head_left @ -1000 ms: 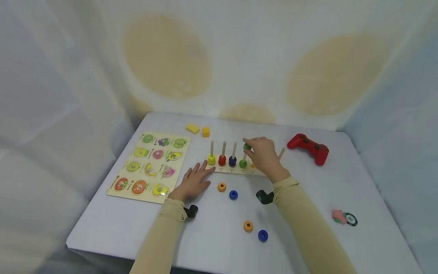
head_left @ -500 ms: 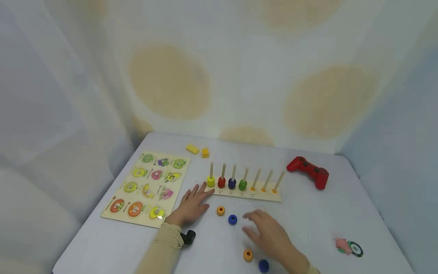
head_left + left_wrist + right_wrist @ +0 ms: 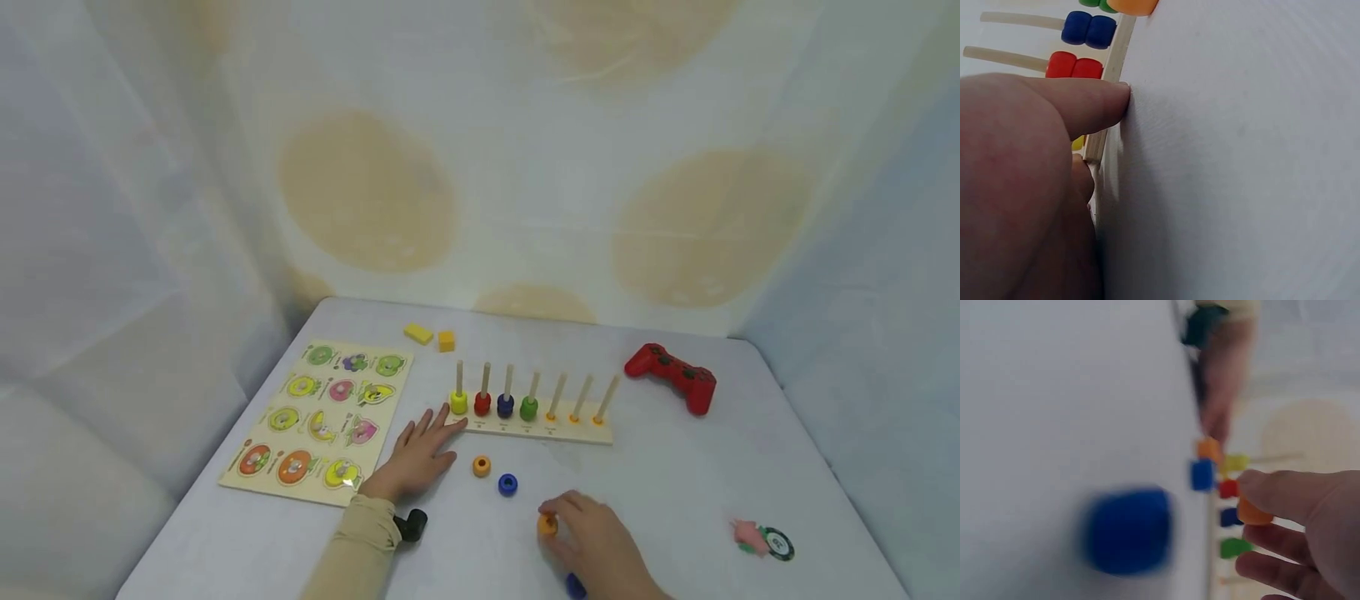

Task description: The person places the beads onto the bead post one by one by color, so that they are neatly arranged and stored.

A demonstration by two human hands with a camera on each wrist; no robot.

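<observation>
Head view, from the left: a fruit puzzle board (image 3: 318, 421) lies on the white worktop (image 3: 675, 492). Just beside it the left hand (image 3: 420, 454) rests flat, fingers straight and spread, its fingertips touching the near left corner of the peg rack (image 3: 528, 417), which carries yellow, red, blue and green rings. An orange ring (image 3: 482, 466) and a blue ring (image 3: 507, 484) lie near that hand. Further right, the right hand (image 3: 596, 546) pinches another orange ring (image 3: 548, 525) between thumb and fingers, close to the worktop. A red game controller (image 3: 672, 376) sits well apart at the far right.
</observation>
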